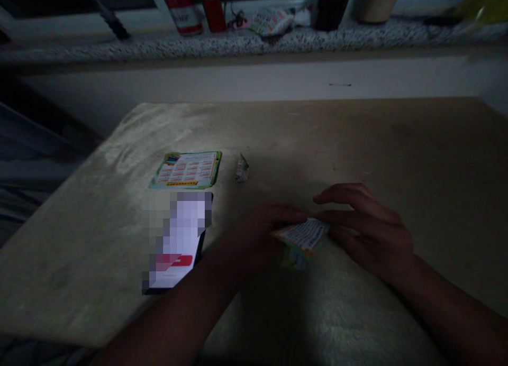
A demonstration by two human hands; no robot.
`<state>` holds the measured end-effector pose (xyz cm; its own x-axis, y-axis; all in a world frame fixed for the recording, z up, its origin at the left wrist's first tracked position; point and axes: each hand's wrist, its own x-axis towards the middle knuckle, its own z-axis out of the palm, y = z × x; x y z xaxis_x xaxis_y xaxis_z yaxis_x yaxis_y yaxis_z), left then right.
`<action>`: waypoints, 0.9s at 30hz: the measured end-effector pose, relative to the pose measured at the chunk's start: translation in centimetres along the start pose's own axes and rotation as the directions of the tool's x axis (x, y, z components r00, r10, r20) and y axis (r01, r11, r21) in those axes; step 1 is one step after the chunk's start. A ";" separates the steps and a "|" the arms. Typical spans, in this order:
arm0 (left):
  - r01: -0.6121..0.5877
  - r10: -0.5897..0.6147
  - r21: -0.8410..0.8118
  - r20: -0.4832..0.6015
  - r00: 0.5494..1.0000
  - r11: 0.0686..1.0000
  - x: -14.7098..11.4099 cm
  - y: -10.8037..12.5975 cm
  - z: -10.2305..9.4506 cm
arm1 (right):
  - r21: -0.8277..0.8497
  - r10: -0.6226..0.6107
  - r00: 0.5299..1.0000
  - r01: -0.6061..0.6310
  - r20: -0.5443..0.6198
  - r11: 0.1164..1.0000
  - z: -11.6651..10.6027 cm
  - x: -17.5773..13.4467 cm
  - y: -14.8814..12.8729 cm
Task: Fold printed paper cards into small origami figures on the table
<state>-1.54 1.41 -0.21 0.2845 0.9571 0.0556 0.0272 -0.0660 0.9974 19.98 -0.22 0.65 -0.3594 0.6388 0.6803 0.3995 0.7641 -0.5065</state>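
In the dim head view, a folded piece of printed paper (305, 234) with white, yellow and green parts is above the table in front of me. My left hand (273, 228) is closed on its left side, the fingers mostly in shadow. At the paper's right corner is my right hand (369, 231), its fingers stretched out and apart. The fingertips there come up to the paper's edge; whether they press on it I cannot tell. Beyond my left hand stands a small folded paper piece (242, 168). Printed leaflets (186, 169) lie flat to its left.
A phone (178, 244) with a lit, pixelated screen lies beside my left forearm on the pale table (99, 239). Behind the table, a speckled stone sill (146, 49) holds a red can (182, 11), a red bottle (214, 11), a crumpled wrapper (272, 21) and a dark container (332, 6).
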 end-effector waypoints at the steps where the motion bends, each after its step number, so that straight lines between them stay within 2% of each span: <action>1: 0.041 -0.038 -0.048 0.062 0.997 0.998 -0.1 -0.1 0.0 | 0.030 -0.004 1.000 0.004 0.011 1.000 0.0 0.0 0.1; 3: 0.164 -0.136 -0.160 0.174 0.975 0.973 -0.1 -0.1 0.1 | 0.099 -0.010 0.999 0.007 0.032 0.995 0.1 -0.1 0.1; 4: 0.345 -0.268 -0.314 0.263 0.927 0.884 0.0 0.0 0.3 | 0.130 -0.010 0.999 0.004 0.040 0.992 0.1 -0.1 0.0; 7: 0.488 -0.338 -0.378 0.398 0.853 0.787 0.2 0.4 0.7 | 0.192 0.002 0.999 -0.010 0.045 0.981 0.0 0.0 -0.2; 10: 0.561 -0.387 -0.355 0.453 0.803 0.748 0.6 0.5 0.4 | 0.207 0.010 0.999 -0.019 0.044 0.978 -0.4 0.2 -0.5; 12: 0.540 -0.406 -0.309 0.404 0.820 0.783 0.8 0.6 -0.2 | 0.182 0.024 0.998 -0.033 0.053 0.983 -0.8 0.3 -0.5; 14: 0.388 -0.350 -0.196 0.204 0.914 0.900 0.9 1.2 -0.9 | 0.129 0.041 0.997 -0.049 0.068 0.990 -1.2 0.4 -0.5; 15: 0.270 -0.264 -0.117 0.060 0.963 0.956 0.8 1.6 -1.2 | 0.095 0.048 0.996 -0.055 0.077 0.994 -1.4 0.5 -0.5; 16: 0.145 -0.145 0.000 -0.063 0.987 0.989 0.7 2.1 -1.4 | 0.062 0.051 0.995 -0.056 0.085 0.996 -1.5 0.5 -0.5; 17: 0.005 0.014 0.151 -0.126 0.992 0.989 0.5 2.6 -1.5 | 0.030 0.048 0.995 -0.051 0.091 0.998 -1.6 0.6 -0.5; 18: -0.145 0.182 0.309 -0.093 0.979 0.940 0.2 3.0 -1.4 | -0.001 0.037 0.995 -0.037 0.094 0.999 -1.7 0.6 -0.5; 19: -0.296 0.336 0.422 -0.021 0.942 0.857 -0.1 3.3 -1.3 | -0.031 0.022 0.995 -0.019 0.098 0.999 -1.7 0.6 -0.6; 20: -0.422 0.442 0.500 0.086 0.893 0.756 -0.4 3.4 -1.1 | -0.062 0.004 0.995 0.002 0.102 0.998 -1.7 0.7 -0.6; 22: -0.577 0.515 0.563 0.285 0.808 0.592 -0.7 3.3 -0.7 | -0.122 -0.030 0.993 0.045 0.117 0.991 -1.7 0.7 -0.7; 23: -0.601 0.528 0.581 0.317 0.788 0.548 -0.8 3.1 -0.5 | -0.148 -0.043 0.991 0.062 0.127 0.987 -1.6 0.6 -0.8; 27: -0.620 0.507 0.632 0.384 0.771 0.464 -0.2 2.3 -0.3 | -0.202 -0.066 0.982 0.101 0.175 0.974 -1.6 0.4 -0.9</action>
<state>-1.88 1.15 2.04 0.6015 0.5964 0.5316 0.4420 -0.8027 0.4004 20.88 -0.81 2.21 -0.5270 0.5932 0.6086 0.5231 0.7908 -0.3178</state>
